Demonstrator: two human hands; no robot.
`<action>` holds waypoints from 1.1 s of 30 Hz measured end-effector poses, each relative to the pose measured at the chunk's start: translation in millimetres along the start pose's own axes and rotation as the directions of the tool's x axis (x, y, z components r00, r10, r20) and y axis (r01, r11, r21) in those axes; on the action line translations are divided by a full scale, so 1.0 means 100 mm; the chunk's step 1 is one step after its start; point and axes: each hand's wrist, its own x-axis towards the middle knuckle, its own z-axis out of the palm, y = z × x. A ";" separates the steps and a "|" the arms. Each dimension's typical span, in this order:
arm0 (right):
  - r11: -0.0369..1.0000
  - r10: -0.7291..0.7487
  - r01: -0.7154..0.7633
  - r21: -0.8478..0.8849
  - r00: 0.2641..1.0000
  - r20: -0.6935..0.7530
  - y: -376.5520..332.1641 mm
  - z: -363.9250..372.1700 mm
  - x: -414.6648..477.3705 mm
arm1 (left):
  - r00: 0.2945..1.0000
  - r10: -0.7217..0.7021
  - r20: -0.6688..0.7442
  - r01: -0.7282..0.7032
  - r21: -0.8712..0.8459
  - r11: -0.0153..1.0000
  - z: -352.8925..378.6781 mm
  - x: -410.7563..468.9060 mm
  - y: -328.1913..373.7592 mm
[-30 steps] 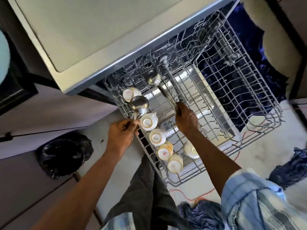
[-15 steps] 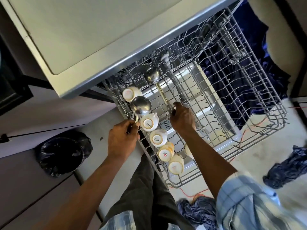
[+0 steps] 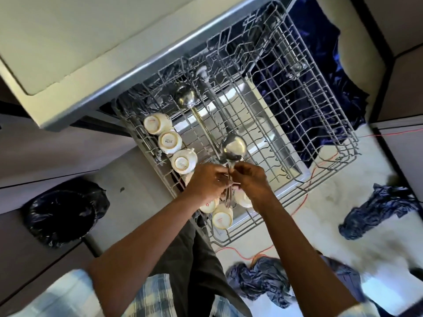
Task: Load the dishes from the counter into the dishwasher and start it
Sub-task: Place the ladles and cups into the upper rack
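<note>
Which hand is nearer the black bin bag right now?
Left. The left hand is right of the black bin bag; the right hand lies beyond it, further right. Both hold the ladle.

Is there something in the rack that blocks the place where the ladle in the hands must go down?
Partly. The left hand and right hand hold the ladle over the rack. A second ladle already lies just left of it, and cups line the left edge. The rack to its right holds nothing visible.
</note>
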 end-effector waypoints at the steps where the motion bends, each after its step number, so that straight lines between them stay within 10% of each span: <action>1: 0.996 -0.017 0.010 -0.086 0.997 -0.072 0.05 -0.06 0.07 | 0.997 -0.021 0.068 0.017 0.056 0.998 0.01 0.03 0.00; 11: 0.751 -0.277 0.138 -0.645 0.954 -0.118 0.05 -0.12 0.47 | 0.985 0.167 -0.041 -0.122 0.515 0.848 -0.32 0.04 -0.15; 19: 0.797 -0.279 0.184 -0.575 0.957 -0.080 0.01 0.09 0.64 | 0.995 0.088 -0.052 -0.057 0.426 0.903 -0.44 0.14 -0.21; 26: 0.341 -0.334 0.116 -0.933 0.942 -0.005 -0.07 0.10 0.75 | 0.996 0.082 -0.036 -0.055 0.482 0.874 -0.44 0.18 -0.21; 33: 0.098 -0.361 0.150 -0.984 0.926 0.105 -0.09 0.16 0.80 | 0.995 0.085 -0.059 -0.042 0.517 0.855 -0.44 0.19 -0.21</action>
